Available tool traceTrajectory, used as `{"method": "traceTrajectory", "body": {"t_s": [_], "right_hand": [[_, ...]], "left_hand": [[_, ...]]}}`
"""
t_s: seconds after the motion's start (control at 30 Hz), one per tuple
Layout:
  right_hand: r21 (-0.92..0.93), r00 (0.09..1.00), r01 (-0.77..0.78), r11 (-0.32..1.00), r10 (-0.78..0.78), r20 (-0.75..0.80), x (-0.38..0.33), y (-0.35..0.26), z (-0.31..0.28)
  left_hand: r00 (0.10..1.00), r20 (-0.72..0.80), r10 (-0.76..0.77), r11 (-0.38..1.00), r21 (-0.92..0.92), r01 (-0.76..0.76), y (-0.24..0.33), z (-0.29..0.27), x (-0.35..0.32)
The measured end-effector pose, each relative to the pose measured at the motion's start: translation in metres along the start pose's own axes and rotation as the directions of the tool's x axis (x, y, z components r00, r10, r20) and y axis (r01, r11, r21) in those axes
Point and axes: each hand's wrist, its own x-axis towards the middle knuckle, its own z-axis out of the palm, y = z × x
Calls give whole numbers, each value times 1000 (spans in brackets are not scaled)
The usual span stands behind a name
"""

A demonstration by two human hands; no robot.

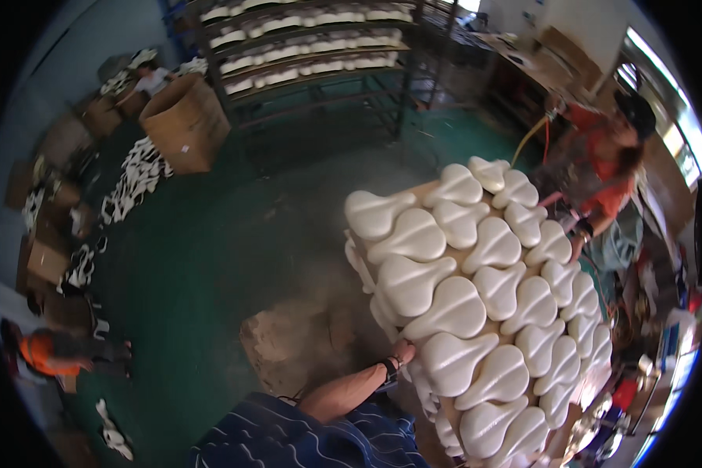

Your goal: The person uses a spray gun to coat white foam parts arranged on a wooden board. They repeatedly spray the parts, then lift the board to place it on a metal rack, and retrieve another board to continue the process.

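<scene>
Here, head view: my left hand [403,351] presses on the near left edge of the stacked board of white saddle-shaped mouldings [476,312] | fingers hidden, clasp unclear | stack runs lengthwise up and right from that hand | right hand unseen | a co-worker [600,179] holds the far end.

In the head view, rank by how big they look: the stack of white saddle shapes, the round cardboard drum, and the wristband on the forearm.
1. Stack of white saddle shapes, nearest the camera.
2. Cardboard drum, farther off, so true size is unsure.
3. Wristband.
</scene>
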Motion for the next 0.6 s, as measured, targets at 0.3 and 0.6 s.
{"method": "traceTrajectory", "body": {"t_s": [0.3, 0.6], "right_hand": [[66, 980, 141, 988, -130, -151, -29, -77, 6], [196, 938, 221, 955, -152, -313, -53, -49, -54]], "left_hand": [[950, 300, 81, 735, -662, 147, 35, -45, -87], [943, 293, 158, 594, -791, 147, 25, -33, -88]]}}
